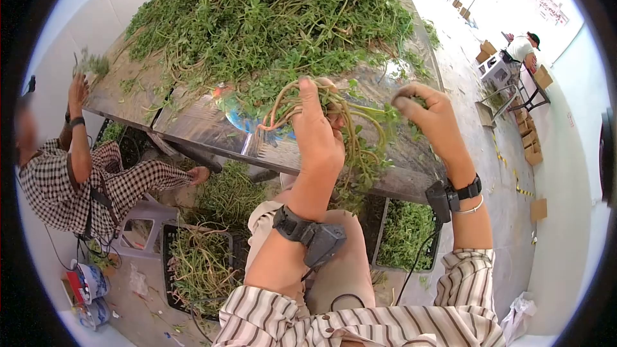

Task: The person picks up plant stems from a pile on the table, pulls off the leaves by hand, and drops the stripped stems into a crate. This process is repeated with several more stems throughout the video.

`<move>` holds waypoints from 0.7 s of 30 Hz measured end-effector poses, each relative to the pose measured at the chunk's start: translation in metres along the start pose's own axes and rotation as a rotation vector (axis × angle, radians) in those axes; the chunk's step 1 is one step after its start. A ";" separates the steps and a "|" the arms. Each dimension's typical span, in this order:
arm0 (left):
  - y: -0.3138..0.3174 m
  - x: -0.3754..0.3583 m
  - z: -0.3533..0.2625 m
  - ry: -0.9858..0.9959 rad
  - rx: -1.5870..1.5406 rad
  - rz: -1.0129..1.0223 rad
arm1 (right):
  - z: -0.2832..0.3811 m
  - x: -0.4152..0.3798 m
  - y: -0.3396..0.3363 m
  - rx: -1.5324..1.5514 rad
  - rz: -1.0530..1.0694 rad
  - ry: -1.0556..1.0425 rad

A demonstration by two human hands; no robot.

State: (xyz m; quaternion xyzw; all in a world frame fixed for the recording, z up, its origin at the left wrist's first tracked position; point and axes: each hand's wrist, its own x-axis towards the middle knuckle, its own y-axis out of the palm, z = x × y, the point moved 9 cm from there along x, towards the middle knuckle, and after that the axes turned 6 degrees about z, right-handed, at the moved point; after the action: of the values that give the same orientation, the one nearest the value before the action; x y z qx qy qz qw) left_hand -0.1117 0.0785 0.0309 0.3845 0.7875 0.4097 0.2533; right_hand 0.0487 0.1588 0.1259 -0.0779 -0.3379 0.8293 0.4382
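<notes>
My left hand (316, 125) is closed around a bunch of long leafy stems (357, 130), pale brown to green, which loop over the fingers and hang down in front of the table edge. To the right, my right hand (430, 115) is raised with its fingers curled into a pinch. Bits of green show between and below those fingers, beside the leafy ends of the bunch. Behind both hands a large heap of the same green plants (270, 19) covers much of the dark table (199, 122).
Under the table stand black crates of greens, one at left (199, 263) and one at right (406, 234). A co-worker in a checked shirt (54, 186) sits at left, a hand raised with a sprig. Another person (520, 48) sits far right near cardboard boxes (530, 138).
</notes>
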 end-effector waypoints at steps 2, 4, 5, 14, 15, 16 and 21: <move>0.003 -0.001 -0.002 0.013 -0.002 0.013 | 0.015 -0.001 0.017 0.073 0.138 -0.114; 0.007 -0.005 -0.002 -0.048 -0.027 -0.026 | 0.019 -0.002 0.023 0.040 0.162 -0.125; 0.006 -0.005 -0.001 -0.046 -0.027 -0.028 | 0.022 -0.002 0.026 0.004 0.186 -0.137; 0.004 -0.004 -0.001 -0.070 -0.034 -0.040 | 0.007 0.005 0.026 0.147 0.203 -0.102; 0.005 -0.003 -0.001 -0.057 -0.042 -0.019 | 0.010 0.004 0.027 0.146 0.203 -0.102; 0.006 -0.003 -0.001 -0.044 -0.050 0.001 | 0.013 0.002 0.033 0.125 0.242 -0.090; 0.009 -0.002 -0.002 -0.024 -0.046 0.033 | 0.013 0.000 0.046 0.087 0.251 -0.100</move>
State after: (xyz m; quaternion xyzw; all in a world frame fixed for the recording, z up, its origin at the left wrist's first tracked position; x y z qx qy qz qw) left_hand -0.1080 0.0791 0.0391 0.3966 0.7683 0.4270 0.2645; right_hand 0.0126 0.1345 0.1069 -0.0590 -0.3104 0.8943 0.3168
